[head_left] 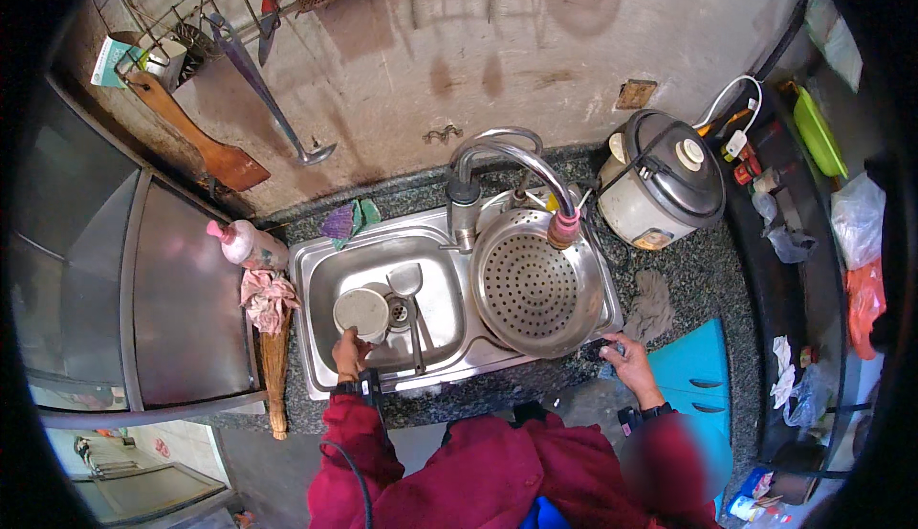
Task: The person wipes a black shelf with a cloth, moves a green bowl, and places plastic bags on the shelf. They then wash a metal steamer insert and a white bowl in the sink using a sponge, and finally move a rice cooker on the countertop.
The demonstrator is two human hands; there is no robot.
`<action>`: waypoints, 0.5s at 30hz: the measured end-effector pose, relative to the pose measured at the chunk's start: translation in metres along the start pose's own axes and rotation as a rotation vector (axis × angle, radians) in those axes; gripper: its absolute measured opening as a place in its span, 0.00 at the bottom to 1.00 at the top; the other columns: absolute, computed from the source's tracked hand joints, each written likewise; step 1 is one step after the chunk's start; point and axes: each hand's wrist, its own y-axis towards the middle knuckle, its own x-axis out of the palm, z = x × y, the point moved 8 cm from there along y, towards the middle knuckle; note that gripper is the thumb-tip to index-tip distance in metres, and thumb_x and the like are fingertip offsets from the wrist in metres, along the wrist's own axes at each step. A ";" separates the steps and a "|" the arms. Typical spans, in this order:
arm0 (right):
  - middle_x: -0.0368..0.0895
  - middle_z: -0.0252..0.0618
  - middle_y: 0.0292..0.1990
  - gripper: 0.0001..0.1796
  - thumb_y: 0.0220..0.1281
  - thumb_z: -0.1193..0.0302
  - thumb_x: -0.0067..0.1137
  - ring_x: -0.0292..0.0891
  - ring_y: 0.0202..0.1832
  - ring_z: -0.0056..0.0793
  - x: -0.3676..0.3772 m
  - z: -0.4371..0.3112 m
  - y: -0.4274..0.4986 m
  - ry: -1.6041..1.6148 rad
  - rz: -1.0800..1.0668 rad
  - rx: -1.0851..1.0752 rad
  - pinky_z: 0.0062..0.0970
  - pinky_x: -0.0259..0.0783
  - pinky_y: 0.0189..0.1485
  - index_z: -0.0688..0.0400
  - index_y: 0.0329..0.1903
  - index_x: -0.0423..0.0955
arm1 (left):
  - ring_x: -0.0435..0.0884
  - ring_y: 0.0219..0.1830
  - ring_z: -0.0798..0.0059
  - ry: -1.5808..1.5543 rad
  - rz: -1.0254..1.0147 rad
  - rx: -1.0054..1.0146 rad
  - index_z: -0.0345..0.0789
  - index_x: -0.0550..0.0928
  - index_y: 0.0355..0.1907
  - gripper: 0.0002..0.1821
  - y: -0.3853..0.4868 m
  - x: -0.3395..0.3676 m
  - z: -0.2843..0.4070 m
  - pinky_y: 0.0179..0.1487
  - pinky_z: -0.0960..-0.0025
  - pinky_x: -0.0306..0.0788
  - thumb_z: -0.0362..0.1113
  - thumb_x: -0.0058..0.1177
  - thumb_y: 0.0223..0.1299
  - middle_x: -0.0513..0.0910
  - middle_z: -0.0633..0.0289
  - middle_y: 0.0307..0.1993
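Note:
In the left basin of the stainless steel sink (315, 299), my left hand (351, 353) grips the near rim of a pale round bowl (361, 311). A metal spatula (406, 281) lies beside it, its handle over the drain's right side. My right hand (631, 365) is just off the near right edge of a large perforated steel steamer pan (534, 289), fingers apart and apparently holding nothing. That pan sits over the right basin, under the curved faucet (516, 152) with its pink-banded spout end.
Left of the sink are a pump bottle (251, 245), a pink cloth (269, 301) and a straw brush (275, 378). Sponges (350, 220) lie behind it. A rice cooker (660, 184) and a grey rag (650, 306) are at right. A ladle (269, 98) and wooden spatula (201, 134) hang above.

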 end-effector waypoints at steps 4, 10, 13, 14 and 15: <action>0.84 0.45 0.43 0.21 0.59 0.70 0.65 0.80 0.45 0.31 0.022 -0.063 0.004 -0.005 -0.104 -0.207 0.30 0.74 0.49 0.61 0.55 0.76 | 0.75 0.26 0.75 0.020 -0.053 0.203 0.34 0.75 0.35 0.09 -0.062 0.001 0.041 0.36 0.65 0.78 0.36 0.57 0.58 0.75 0.65 0.27; 0.83 0.45 0.44 0.25 0.61 0.61 0.65 0.80 0.45 0.34 0.089 -0.145 0.004 0.086 -0.298 -0.387 0.33 0.74 0.49 0.59 0.57 0.73 | 0.77 0.39 0.79 0.145 -0.406 0.313 0.31 0.75 0.46 0.12 -0.201 0.070 0.106 0.43 0.75 0.71 0.28 0.49 0.59 0.79 0.63 0.41; 0.82 0.43 0.42 0.25 0.59 0.61 0.67 0.79 0.47 0.34 0.096 -0.178 -0.008 0.244 -0.303 -0.468 0.32 0.73 0.50 0.61 0.53 0.73 | 0.79 0.41 0.76 0.120 -0.584 0.246 0.29 0.76 0.49 0.16 -0.248 0.114 0.107 0.50 0.71 0.72 0.24 0.47 0.55 0.81 0.61 0.42; 0.81 0.42 0.41 0.23 0.57 0.61 0.69 0.78 0.47 0.33 0.092 -0.182 -0.014 0.258 -0.295 -0.477 0.31 0.73 0.50 0.62 0.49 0.73 | 0.78 0.40 0.78 0.145 -0.588 0.194 0.29 0.77 0.49 0.18 -0.255 0.128 0.099 0.48 0.74 0.71 0.23 0.49 0.54 0.82 0.63 0.41; 0.81 0.42 0.42 0.23 0.57 0.60 0.69 0.78 0.46 0.33 0.085 -0.183 -0.019 0.268 -0.288 -0.463 0.31 0.73 0.49 0.61 0.49 0.73 | 0.77 0.38 0.80 0.216 -0.594 0.171 0.30 0.78 0.47 0.16 -0.263 0.137 0.094 0.47 0.75 0.70 0.22 0.50 0.53 0.82 0.64 0.39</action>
